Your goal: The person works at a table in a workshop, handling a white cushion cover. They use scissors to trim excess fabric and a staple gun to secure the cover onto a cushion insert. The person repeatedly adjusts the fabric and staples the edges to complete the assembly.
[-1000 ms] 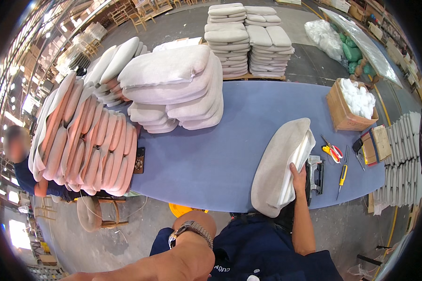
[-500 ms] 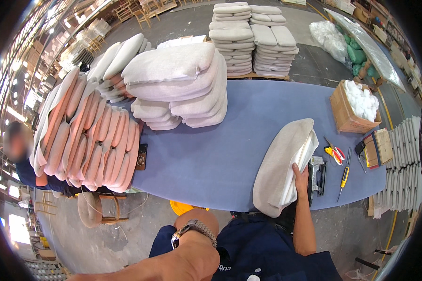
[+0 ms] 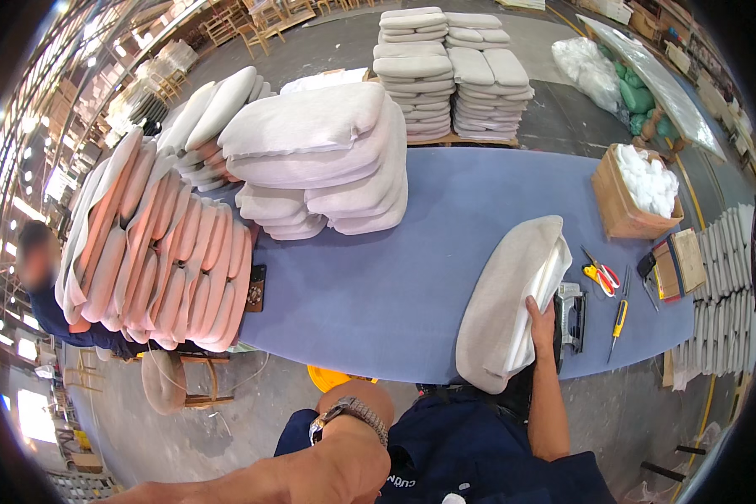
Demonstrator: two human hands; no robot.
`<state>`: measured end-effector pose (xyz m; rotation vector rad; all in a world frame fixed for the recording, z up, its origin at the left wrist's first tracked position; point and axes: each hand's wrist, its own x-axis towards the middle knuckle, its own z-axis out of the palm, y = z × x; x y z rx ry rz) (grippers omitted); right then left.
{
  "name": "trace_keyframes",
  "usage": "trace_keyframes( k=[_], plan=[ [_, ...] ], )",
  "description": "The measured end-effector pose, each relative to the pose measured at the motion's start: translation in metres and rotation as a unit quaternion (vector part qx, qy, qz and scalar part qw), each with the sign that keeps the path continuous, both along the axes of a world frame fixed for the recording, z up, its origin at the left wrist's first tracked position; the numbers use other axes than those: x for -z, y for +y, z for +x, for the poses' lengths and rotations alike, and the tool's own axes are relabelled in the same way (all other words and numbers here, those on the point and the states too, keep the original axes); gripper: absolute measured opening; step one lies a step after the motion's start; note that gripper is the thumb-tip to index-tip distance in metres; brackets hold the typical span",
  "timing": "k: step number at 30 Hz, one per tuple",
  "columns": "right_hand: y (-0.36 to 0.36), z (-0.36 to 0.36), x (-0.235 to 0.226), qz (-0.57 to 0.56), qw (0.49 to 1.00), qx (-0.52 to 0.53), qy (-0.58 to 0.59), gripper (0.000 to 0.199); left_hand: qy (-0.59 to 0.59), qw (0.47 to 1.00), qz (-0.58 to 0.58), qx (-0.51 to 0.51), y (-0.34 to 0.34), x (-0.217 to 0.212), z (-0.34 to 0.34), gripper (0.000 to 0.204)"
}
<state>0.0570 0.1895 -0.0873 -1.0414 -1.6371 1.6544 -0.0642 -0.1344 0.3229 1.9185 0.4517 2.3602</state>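
A grey, fabric-covered seat cushion [image 3: 504, 290] lies tilted at the table's front edge, with white lining or padding showing along its right side. My right hand [image 3: 543, 329] grips that side, thumb against the white layer and the other fingers mostly hidden. Low in the middle, my left forearm wears a metal-strap watch [image 3: 354, 409]. My left hand [image 3: 357, 391] is foreshortened just past the watch, away from the cushion; its fingers are hidden. Close to the right of the cushion sits a black-and-silver stapler-like tool [image 3: 572, 317].
Red-and-yellow scissors [image 3: 601, 275] and a yellow-handled screwdriver [image 3: 619, 319] lie on the blue table [image 3: 353, 294]. Behind them stands a carton [image 3: 622, 206] of white stuffing. Grey cushions [image 3: 311, 126] and pinkish cushions [image 3: 160, 260] are piled at left, near another person [image 3: 38, 260].
The view has shifted slightly. The cushion has barely moved under my right hand, which keeps its hold. At the far left, the other person has moved a little.
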Motion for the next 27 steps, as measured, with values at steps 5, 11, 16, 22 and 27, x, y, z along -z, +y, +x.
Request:
trace_keyframes(
  k=[5,11,16,22,27],
  plan=[
    [-0.004,-0.002,-0.007,-0.008,1.0,-0.006,0.0,0.075,-0.012,0.998,0.066,0.021,0.003,0.012,0.001,0.077],
    [0.001,0.001,-0.002,0.001,1.0,-0.008,0.005,0.076,-0.034,0.993,0.11,-0.023,0.019,0.019,0.009,0.079],
    [-0.001,0.0,-0.001,-0.018,1.0,-0.006,0.02,0.076,-0.015,0.999,0.03,0.027,0.006,0.013,-0.004,0.081],
    [-0.003,-0.001,-0.008,-0.015,1.0,-0.009,0.006,0.076,-0.018,0.997,0.07,0.036,0.013,0.016,0.001,0.08],
    [-0.002,0.001,-0.007,-0.012,1.0,-0.006,0.005,0.078,-0.035,0.999,0.012,0.008,0.002,0.016,0.003,0.081]
  ],
)
